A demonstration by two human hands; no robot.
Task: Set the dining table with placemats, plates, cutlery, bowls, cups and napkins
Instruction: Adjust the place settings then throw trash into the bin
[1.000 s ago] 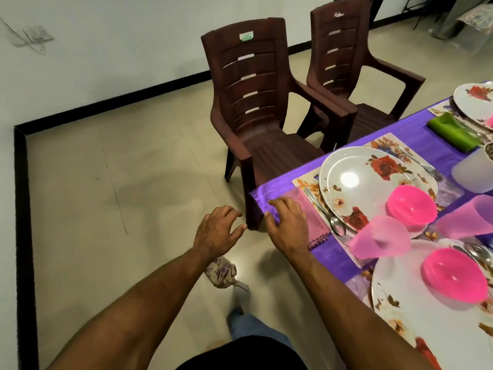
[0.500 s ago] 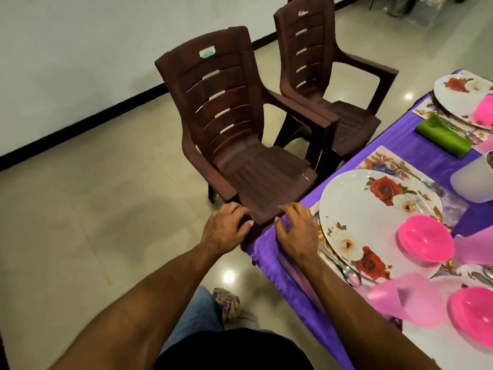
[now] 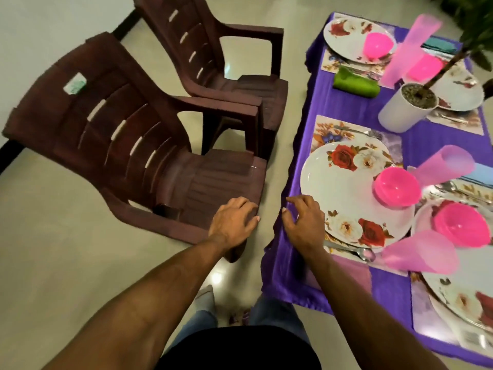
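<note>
My right hand (image 3: 304, 222) hovers with loosely curled fingers over the near left edge of the purple tablecloth (image 3: 346, 108), beside a floral plate (image 3: 344, 188) on a floral placemat (image 3: 328, 129). A pink bowl (image 3: 396, 186) sits on that plate and a pink cup (image 3: 442, 166) stands beside it. A spoon (image 3: 357, 253) lies on the mat behind my wrist, and a pale pink napkin (image 3: 349, 273) lies flat beside my right forearm. My left hand (image 3: 234, 220) hangs empty, fingers loosely curled, over the front corner of a brown plastic chair (image 3: 133, 145).
A second brown chair (image 3: 213, 49) stands behind the first. Further place settings with plates, pink bowls and cups fill the table, with a green napkin (image 3: 356, 82) and a white plant pot (image 3: 405, 108) in the middle. Tiled floor lies to the left.
My right hand has come off the pink napkin and moved forward along the table edge. I have stepped closer, and my view has turned down over the chairs and table.
</note>
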